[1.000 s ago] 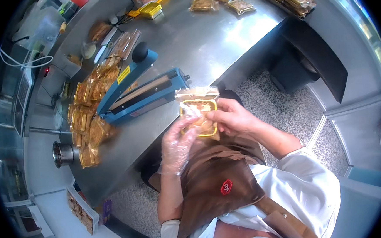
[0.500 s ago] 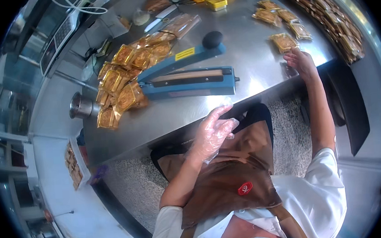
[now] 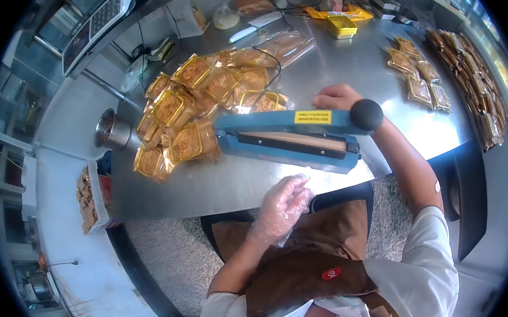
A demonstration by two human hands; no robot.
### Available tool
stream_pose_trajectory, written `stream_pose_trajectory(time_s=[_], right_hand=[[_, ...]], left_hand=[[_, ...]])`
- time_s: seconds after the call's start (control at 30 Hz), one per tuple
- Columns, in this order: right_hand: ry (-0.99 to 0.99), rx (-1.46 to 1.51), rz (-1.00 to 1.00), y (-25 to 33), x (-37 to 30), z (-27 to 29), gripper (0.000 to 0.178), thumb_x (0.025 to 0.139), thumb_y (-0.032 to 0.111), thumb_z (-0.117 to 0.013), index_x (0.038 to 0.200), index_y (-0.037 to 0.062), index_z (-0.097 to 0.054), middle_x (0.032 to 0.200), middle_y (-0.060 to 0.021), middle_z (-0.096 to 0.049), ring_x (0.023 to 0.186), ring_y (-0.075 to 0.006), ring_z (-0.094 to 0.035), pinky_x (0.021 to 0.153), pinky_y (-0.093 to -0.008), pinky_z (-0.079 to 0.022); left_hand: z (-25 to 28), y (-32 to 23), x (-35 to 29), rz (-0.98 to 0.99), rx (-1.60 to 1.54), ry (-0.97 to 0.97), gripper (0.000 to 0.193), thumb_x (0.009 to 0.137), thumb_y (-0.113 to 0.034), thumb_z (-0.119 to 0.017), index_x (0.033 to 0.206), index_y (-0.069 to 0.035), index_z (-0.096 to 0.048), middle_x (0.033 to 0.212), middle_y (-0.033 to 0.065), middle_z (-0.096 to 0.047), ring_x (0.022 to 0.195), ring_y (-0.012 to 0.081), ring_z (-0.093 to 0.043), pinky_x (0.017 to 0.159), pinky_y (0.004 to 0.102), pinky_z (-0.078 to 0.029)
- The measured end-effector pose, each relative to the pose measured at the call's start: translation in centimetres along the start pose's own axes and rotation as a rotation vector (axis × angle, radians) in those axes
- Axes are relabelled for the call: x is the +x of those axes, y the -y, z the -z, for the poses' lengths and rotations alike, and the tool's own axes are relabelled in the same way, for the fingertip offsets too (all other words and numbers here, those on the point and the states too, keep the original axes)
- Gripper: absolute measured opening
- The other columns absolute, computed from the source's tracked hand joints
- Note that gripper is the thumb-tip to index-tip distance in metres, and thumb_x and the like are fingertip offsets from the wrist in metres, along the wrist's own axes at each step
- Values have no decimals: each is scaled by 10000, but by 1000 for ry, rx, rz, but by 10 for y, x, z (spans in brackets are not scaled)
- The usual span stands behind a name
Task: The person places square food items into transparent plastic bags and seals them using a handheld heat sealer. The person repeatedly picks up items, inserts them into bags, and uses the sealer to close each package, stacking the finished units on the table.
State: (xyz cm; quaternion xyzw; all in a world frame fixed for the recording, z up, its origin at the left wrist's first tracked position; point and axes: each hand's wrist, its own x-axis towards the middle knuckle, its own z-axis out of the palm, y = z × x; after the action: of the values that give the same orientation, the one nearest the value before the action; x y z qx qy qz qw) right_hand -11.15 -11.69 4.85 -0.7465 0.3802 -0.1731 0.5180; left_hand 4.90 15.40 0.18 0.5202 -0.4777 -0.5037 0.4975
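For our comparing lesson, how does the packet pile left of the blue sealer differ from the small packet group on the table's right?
The pile is larger; the small group has only five packets. The pile is heaped in layers, while the small group lies nearly flat. Both hold clear-wrapped, squarish packets on the metal table.

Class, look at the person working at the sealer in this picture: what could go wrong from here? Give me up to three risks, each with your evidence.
1. The right hand is beyond the blue sealer, its forearm close to the black knob, so it might knock the raised arm.
2. The packets on the left are heaped unevenly, so disturbing one could make others slide.
3. A thin black cable crosses the heap and might snag a packet.
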Motion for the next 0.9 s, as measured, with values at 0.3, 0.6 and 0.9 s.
stream_pose_trajectory(time_s=[0.3, 0.6, 0.9], right_hand=[[195, 287, -280, 24, 58, -52, 256, 1034, 233, -662, 917, 11, -709, 728, -17, -660, 578, -68, -569, 505, -236, -443], [-57, 183, -43, 10, 51, -29, 168, 1007, 149, -629, 989, 11, -723, 790, -14, -674, 649, -95, -601, 590, -242, -491], [-388, -442, 237, 25, -32, 76, 198, 1015, 156, -607, 1101, 4, -701, 915, -84, -723, 838, -165, -688, 784, -329, -561]], left_hand=[[6, 11, 4, -185, 204, 23, 265, 996, 13, -630, 1261, 31, -627, 1231, 144, -656, 1007, 193, -716, 752, 282, -616], [4, 6, 3, -234, 229, -51, 232, 977, 7, -650, 1208, 25, -650, 1216, 164, -686, 951, 231, -736, 754, 304, -615], [0, 14, 7, -248, 242, -76, 194, 992, 1, -641, 1179, 47, -660, 1184, 121, -663, 946, 163, -707, 681, 272, -637]])
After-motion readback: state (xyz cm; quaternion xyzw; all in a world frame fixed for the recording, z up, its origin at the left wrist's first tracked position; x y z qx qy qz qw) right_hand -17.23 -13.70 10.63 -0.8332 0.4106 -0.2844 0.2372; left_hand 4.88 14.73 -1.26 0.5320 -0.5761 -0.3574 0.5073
